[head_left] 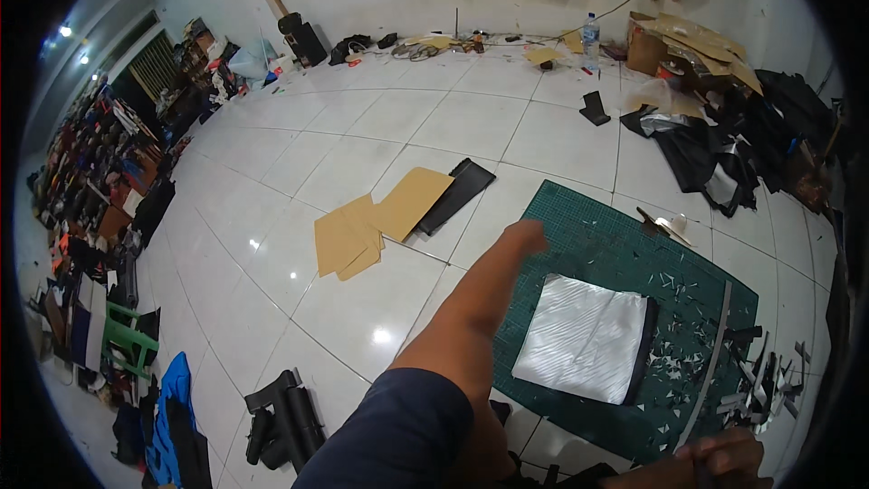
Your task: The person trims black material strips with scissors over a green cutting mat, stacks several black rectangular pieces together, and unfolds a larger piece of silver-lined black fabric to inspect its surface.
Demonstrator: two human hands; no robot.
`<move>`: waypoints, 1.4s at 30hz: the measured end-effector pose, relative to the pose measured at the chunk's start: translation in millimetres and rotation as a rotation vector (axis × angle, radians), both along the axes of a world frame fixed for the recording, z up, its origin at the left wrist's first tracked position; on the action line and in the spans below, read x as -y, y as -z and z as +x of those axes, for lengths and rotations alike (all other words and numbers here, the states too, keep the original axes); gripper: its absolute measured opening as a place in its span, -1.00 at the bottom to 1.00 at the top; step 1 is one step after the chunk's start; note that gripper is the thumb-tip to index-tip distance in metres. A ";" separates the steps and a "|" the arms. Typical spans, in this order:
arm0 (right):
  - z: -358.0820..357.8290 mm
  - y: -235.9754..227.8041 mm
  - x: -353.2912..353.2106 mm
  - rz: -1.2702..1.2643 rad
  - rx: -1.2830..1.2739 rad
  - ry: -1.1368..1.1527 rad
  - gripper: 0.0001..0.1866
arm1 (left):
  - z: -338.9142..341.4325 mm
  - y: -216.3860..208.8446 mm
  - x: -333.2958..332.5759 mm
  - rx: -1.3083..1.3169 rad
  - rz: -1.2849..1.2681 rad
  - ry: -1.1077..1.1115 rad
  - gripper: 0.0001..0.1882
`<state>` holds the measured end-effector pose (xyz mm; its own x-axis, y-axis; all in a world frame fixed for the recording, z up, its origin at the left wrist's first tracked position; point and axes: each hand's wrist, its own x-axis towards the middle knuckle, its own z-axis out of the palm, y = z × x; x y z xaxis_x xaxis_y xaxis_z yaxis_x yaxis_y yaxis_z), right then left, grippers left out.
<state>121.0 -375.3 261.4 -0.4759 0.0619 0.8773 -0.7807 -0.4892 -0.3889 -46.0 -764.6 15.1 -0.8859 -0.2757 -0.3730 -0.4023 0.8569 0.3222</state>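
My left arm reaches over the left edge of a green cutting mat (568, 208). My left hand (527, 237) is at the mat's edge, its fingers turned away from view. A silver sheet piece (584, 337) with a black strip along its right side lies on the mat, just nearer than that hand. At the lower right, my right hand (731, 455) is closed, its fingers curled around something dark that I cannot make out. A long metal ruler (710, 367) lies along the mat's right side, its near end close to my right hand.
Small offcuts (674, 364) litter the mat; black and silver strips (769, 385) lie beside it. Tan card pieces (344, 237) and a black folded piece (459, 194) lie left of the mat. Black rolls (288, 421) sit nearer. Black material (697, 154) and a bottle (590, 41) are farther off.
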 end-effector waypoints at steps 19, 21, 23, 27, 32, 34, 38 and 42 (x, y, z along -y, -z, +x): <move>-20.0 -11.5 -140.4 0.677 -0.080 0.022 -0.44 | -11.8 3.8 -9.6 -0.036 -0.045 0.174 -0.58; -16.2 -3.0 -153.3 0.698 -0.037 0.173 -0.45 | -16.1 0.4 -13.6 -0.032 0.004 0.110 -0.59; -16.6 6.8 -158.9 0.699 -0.012 0.270 -0.47 | -23.0 3.6 -15.5 -0.045 0.024 0.078 -0.60; -12.0 19.0 -171.5 0.714 0.028 0.362 -0.50 | -24.7 6.9 -14.1 0.022 0.012 0.111 -0.59; -11.1 23.8 -176.6 0.717 0.035 0.435 -0.54 | -21.9 7.9 -19.7 -0.025 -0.039 0.148 -0.58; -11.2 24.9 -178.8 0.720 0.036 0.457 -0.56 | -23.9 3.9 -19.6 0.017 -0.024 0.140 -0.55; -10.8 31.2 -182.8 0.713 0.063 0.485 -0.59 | -17.3 -1.7 -6.9 0.061 -0.007 0.122 -0.50; -6.0 28.4 -192.2 0.718 0.075 0.559 -0.62 | -35.1 -66.5 -14.9 -0.066 0.469 -0.057 -0.59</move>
<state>115.0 -183.1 233.0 -0.5980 -0.2484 0.7620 -0.7916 0.3320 -0.5130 -81.1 -749.6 81.7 -0.9003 -0.1395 -0.4124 -0.4100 0.5904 0.6953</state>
